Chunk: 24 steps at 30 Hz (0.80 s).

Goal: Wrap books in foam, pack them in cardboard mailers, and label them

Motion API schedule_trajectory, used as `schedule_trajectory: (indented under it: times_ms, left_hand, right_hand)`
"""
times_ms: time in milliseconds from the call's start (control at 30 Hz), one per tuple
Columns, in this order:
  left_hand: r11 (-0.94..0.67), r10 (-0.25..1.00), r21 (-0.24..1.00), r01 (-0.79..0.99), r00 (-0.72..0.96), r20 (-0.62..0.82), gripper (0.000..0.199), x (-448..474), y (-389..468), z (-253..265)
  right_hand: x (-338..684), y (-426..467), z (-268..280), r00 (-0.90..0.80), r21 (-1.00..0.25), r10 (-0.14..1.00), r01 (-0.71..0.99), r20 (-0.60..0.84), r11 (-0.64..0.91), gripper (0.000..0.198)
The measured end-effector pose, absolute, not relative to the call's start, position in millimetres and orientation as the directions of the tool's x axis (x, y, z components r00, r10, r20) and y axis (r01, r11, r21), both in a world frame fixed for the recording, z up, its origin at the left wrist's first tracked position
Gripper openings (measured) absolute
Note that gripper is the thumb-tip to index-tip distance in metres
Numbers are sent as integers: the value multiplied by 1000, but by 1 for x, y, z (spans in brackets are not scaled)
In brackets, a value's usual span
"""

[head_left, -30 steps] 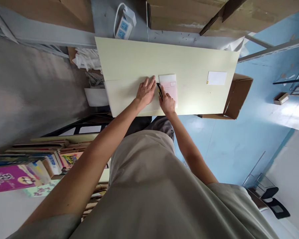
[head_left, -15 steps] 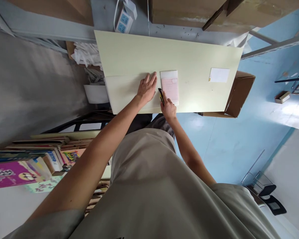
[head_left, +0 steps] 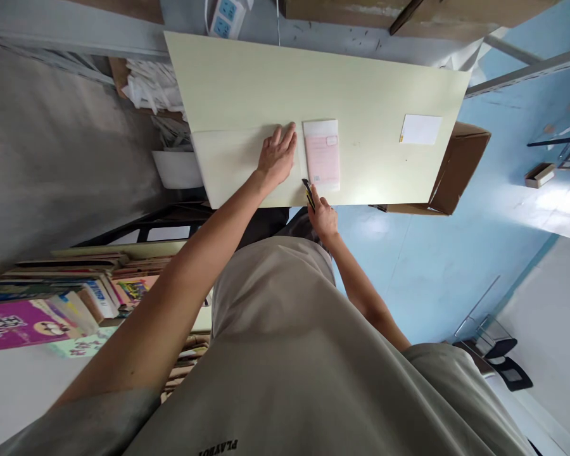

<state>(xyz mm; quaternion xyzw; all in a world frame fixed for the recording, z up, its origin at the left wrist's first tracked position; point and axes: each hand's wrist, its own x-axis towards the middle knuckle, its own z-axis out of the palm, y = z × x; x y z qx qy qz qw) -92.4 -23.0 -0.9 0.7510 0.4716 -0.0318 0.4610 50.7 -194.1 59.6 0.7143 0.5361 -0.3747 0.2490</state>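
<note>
My left hand (head_left: 278,155) lies flat on the pale yellow tabletop (head_left: 370,95), fingers spread and pointing away from me. Under and beside it is what looks like a thin translucent sheet, its edges hard to make out. In my right hand (head_left: 323,216) is a black and yellow utility knife (head_left: 308,195), held at the table's near edge with its tip pointing away. Just right of my left hand lies a flat pink and white booklet or packet (head_left: 322,161); the knife is close to its lower left corner. A white card (head_left: 421,129) lies farther right.
An open cardboard box (head_left: 460,168) stands beyond the table's right end. A white bin (head_left: 177,170) and crumpled white material (head_left: 152,85) are off the left end. A power strip (head_left: 227,19) lies behind the table. Books (head_left: 33,323) fill a shelf at lower left.
My right hand has drawn the knife toward me, from beside the pink packet to the table's near edge. My left hand stays flat in place. The camera view has shifted slightly.
</note>
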Motion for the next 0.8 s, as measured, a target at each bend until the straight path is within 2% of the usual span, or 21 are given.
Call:
schedule_trajectory:
  times_ms: [333, 567, 700, 800]
  left_hand:
    - [-153, 688, 655, 740, 556, -467, 92, -92, -26, -8]
    - [-123, 712, 653, 747, 524, -466, 90, -85, -24, -12]
    - [-105, 716, 683, 722, 532, -452, 90, -86, -19, -6]
    - [-7, 796, 731, 683, 446, -409, 81, -89, -18, 15]
  right_hand:
    - [60, -221, 75, 105, -62, 521, 954, -847, -293, 78]
    - [60, -215, 106, 82, -81, 485, 949, -870, -306, 74]
    - [70, -211, 133, 125, -150, 608, 913, -784, -380, 74]
    - [80, -205, 153, 157, -270, 742, 866, -651, -420, 76]
